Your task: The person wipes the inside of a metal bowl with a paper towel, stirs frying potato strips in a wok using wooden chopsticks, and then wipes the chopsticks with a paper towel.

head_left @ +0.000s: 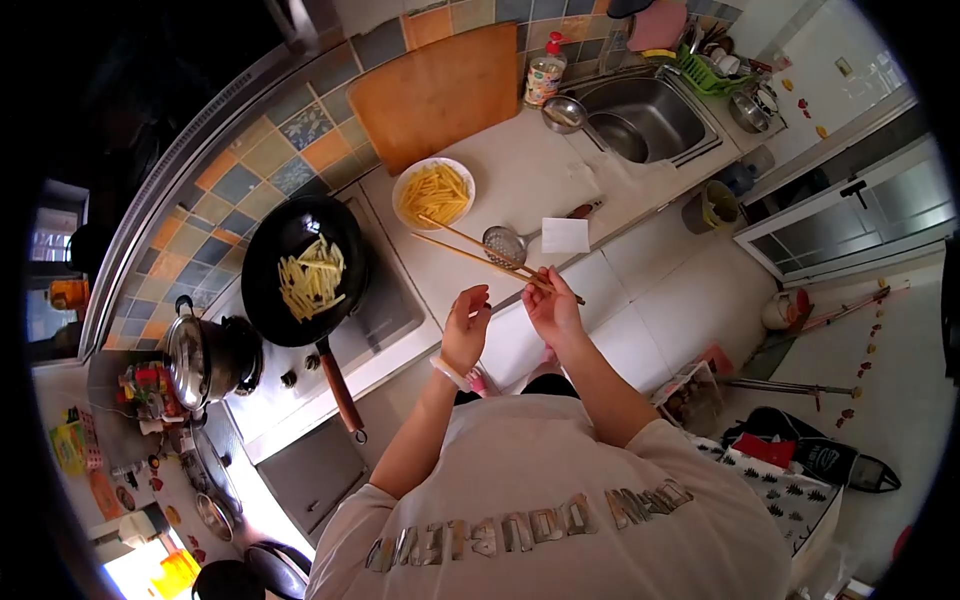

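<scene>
Glazed square tiles (240,185) in slate blue, tan and orange back the kitchen wall; we note a smooth wooden board (440,95), rounded at the corners, leaning against them. Pale and flat, the table (500,180) runs from the stove to a brushed-metal sink (704,150).

Materials: we see a round black pan (285,230) with a brown wooden handle, holding a loose heap of pale, squared-off strips (310,282). Beside it, on the table, stands a white round bowl (398,205) of yellower strips (436,194). Metal skimmer (503,247), perforated and domed, lies near a flat white square (565,236).

Pose: our right hand (552,308) grips two slim wooden chopsticks (460,252), which slant forward and left across the skimmer, tips by the bowl's near rim; whether they touch it we cannot tell. Our left hand (468,328) hangs half-open, fingers loosely curled, a pale band (450,373) round the wrist. Both forearms angle inward, hands close together but apart.

Edges: we find the table's front edge running diagonally just ahead of both hands, light floor tiles (640,270) below. Pale surface stretches between bowl and sink; the pan's handle juts past the stove's front edge.
</scene>
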The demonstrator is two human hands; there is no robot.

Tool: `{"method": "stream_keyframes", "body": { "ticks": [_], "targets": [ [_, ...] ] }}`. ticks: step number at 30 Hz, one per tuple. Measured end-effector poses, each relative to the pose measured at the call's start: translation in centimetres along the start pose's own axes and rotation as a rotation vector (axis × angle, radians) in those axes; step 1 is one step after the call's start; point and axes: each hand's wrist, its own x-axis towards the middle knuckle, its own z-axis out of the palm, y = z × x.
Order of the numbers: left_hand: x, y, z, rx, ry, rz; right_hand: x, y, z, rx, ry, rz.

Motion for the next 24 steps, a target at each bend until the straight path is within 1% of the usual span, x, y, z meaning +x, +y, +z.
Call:
{"method": "stream_keyframes", "body": {
  "ticks": [5, 7, 10, 11, 13, 14, 15, 16, 18, 21, 24],
  "targets": [
    [3.4, 1.7, 5.4, -0.174, -0.074, -0.060, 0.3, -3.4, 0.8, -0.010, -0.078, 0.000],
    [5.3, 0.7, 8.0, -0.224, -0.091, -0.050, 1.2, -6.2, 0.2, -0.021, -0.005, -0.057],
    [7.7, -4.1, 11.1, -0.184, -0.165, -0.127, 3.1, -11.2, -2.3, -0.028, 0.066, -0.132],
    [8.6, -6.7, 12.1, -0.091, -0.141, -0.128, 3.7, -13.2, -3.7, -0.041, 0.104, -0.140],
    [11.0, -12.7, 13.6, 0.044, -0.065, -0.124, 4.8, -16.8, -6.8, -0.048, 0.153, -0.159],
    [11.5, -14.6, 14.2, 0.112, -0.027, -0.129, 5.0, -18.2, -8.5, -0.069, 0.151, -0.166],
    [12.1, -15.1, 15.1, 0.183, 0.050, -0.160, 4.7, -19.6, -9.5, -0.056, 0.176, -0.161],
    [12.8, -15.4, 15.9, 0.238, 0.121, -0.243, 4.6, -20.9, -10.2, -0.046, 0.193, -0.158],
    [14.3, -16.3, 17.4, 0.289, 0.264, -0.326, 4.3, -23.1, -11.1, -0.053, 0.224, -0.132],
    [16.1, -17.9, 18.6, 0.496, 0.439, -0.312, 3.9, -26.2, -11.6, -0.092, 0.208, -0.105],
    [17.3, -13.8, 21.3, 0.672, 0.612, -0.524, 3.5, -28.5, -11.1, -0.112, 0.174, -0.099]
  ]
}}
